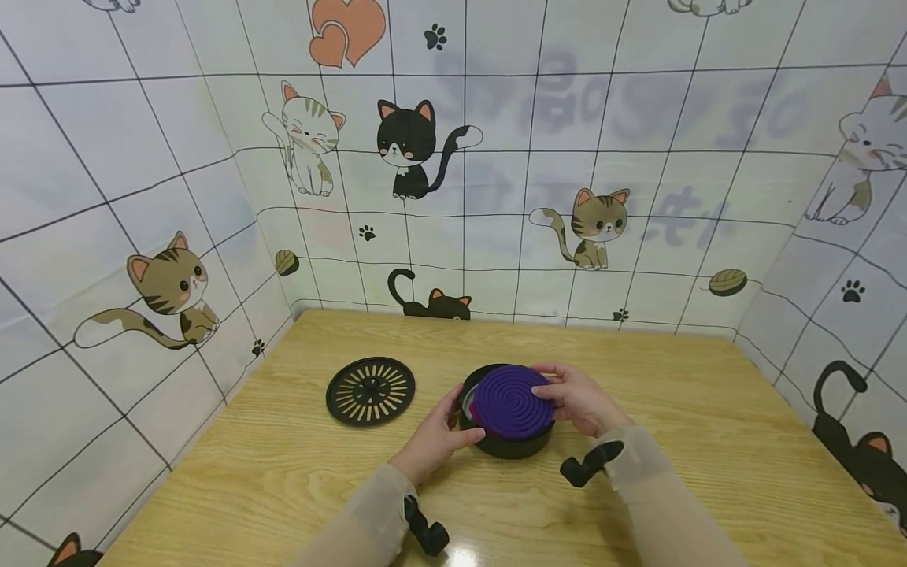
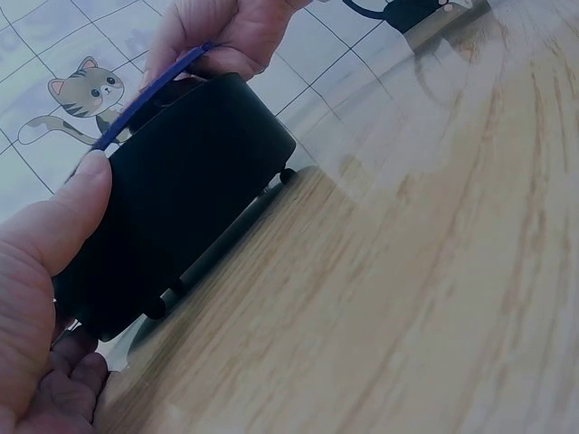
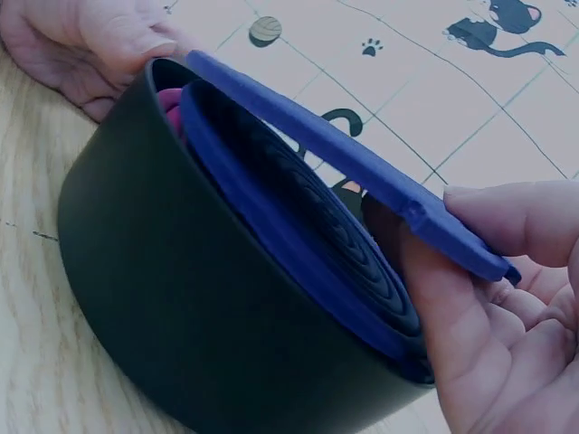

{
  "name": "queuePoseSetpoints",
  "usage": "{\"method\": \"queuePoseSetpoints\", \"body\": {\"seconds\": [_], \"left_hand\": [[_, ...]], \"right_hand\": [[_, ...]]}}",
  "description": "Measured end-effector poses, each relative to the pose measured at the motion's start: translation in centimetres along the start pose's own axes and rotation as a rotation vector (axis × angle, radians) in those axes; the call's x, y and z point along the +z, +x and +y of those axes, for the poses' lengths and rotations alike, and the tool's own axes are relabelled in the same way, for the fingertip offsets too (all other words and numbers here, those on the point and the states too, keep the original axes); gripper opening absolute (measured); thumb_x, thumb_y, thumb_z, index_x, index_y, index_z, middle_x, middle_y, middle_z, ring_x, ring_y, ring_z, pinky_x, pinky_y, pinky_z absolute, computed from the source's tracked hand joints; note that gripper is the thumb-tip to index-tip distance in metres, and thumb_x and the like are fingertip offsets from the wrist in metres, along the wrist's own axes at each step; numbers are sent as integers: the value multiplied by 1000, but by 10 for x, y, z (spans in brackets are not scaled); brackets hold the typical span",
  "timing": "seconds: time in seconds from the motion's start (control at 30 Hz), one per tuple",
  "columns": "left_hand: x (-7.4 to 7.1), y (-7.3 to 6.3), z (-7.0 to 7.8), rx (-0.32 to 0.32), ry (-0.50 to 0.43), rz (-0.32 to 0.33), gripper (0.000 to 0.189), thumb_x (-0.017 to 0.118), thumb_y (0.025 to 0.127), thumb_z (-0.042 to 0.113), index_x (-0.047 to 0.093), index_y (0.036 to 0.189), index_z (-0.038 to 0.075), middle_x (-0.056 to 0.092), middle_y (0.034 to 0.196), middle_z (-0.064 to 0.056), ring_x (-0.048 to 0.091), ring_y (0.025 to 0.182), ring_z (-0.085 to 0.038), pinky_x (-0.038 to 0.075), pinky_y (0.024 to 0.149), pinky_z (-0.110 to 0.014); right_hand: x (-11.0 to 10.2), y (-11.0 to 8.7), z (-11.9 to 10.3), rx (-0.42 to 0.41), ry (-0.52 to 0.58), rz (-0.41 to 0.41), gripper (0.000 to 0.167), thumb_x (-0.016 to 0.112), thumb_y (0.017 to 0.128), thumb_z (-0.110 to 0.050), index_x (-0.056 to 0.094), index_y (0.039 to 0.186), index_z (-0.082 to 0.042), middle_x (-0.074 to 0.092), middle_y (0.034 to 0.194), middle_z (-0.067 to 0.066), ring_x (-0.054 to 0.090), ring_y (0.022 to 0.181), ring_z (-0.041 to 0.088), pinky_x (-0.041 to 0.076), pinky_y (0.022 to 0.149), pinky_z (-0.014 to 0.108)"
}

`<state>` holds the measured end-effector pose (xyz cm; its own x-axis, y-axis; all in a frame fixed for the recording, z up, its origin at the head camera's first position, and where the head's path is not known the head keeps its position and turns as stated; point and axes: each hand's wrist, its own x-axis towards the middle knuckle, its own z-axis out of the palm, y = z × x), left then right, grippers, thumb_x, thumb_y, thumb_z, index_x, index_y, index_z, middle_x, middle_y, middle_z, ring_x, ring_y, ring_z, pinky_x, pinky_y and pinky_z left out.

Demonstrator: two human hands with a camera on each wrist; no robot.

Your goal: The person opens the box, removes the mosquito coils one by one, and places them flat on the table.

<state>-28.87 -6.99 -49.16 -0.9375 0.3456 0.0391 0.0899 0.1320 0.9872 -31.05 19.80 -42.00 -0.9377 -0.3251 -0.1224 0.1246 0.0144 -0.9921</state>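
A black round mosquito coil holder (image 1: 516, 449) stands on the wooden table. My left hand (image 1: 434, 439) grips its side, with the thumb at the rim and the fingers round the outer wall. My right hand (image 1: 579, 398) pinches a purple mosquito coil (image 1: 513, 402) by its right edge, between thumb and fingers. This coil is tilted over the holder's mouth, its far edge close to the rim on the left-hand side. Inside the holder, the right wrist view shows another purple coil (image 3: 289, 244) and a bit of something pink (image 3: 169, 101) at the rim. The holder's bottom is hidden.
A black slotted lid (image 1: 371, 391) with a centre knob lies on the table (image 1: 283, 472), left of the holder. Cat-print sheeting (image 1: 496, 181) with grid lines rises along the table's back and sides. Black straps (image 1: 591, 463) sit on both sleeved wrists.
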Motion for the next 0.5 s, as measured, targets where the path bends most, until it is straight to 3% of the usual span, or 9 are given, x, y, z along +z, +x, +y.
{"method": "queuePoseSetpoints", "body": {"seconds": [0.27, 0.5], "left_hand": [[0, 1, 0, 11, 7, -7, 99, 79, 80, 36, 19, 155, 15, 33, 152, -13, 31, 137, -38, 26, 111, -53], [1, -2, 5, 3, 6, 1, 95, 78, 82, 31, 19, 155, 15, 33, 152, -14, 31, 137, -39, 25, 112, -53]], "right_hand": [[-18, -6, -7, -10, 131, 29, 56, 59, 93, 1, 32, 142, 3, 67, 96, 4, 69, 73, 13, 58, 63, 28], [-38, -11, -10, -24, 268, 107, 38, 59, 93, 0, 45, 127, -9, 69, 91, 1, 68, 70, 11, 55, 61, 25]]}}
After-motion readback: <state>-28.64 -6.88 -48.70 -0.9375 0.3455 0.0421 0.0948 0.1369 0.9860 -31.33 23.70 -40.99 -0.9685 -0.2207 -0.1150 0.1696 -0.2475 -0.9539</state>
